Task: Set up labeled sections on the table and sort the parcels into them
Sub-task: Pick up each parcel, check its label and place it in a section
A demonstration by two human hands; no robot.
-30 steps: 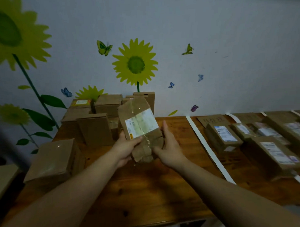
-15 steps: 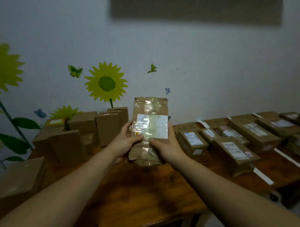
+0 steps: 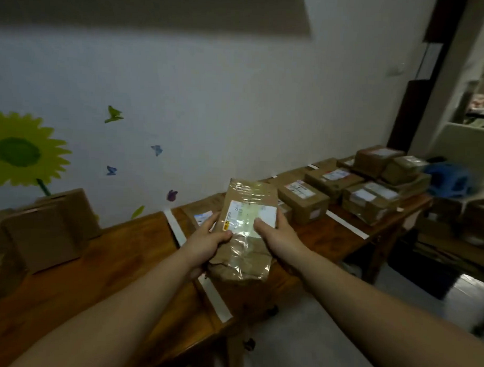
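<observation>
A flat brown parcel (image 3: 246,255), wrapped in shiny tape and carrying a white label, is held above the wooden table (image 3: 117,261). My left hand (image 3: 206,244) grips its left edge with the thumb over the label's corner. My right hand (image 3: 278,236) grips the right edge, thumb on the label. Below the parcel a white tape strip (image 3: 176,230) crosses the table. A second strip (image 3: 345,224) lies farther right. Sorted parcels (image 3: 303,198) with labels lie between and beyond the strips.
Several brown cardboard boxes (image 3: 44,228) stand against the wall at the table's left. More labelled boxes (image 3: 372,199) are stacked at the table's right end. A blue plastic object (image 3: 449,179) sits beyond it. Grey floor lies beneath my right forearm.
The view has swung right along the table. Both hands have carried the parcel rightward, from in front of the left boxes to above the first white tape strip.
</observation>
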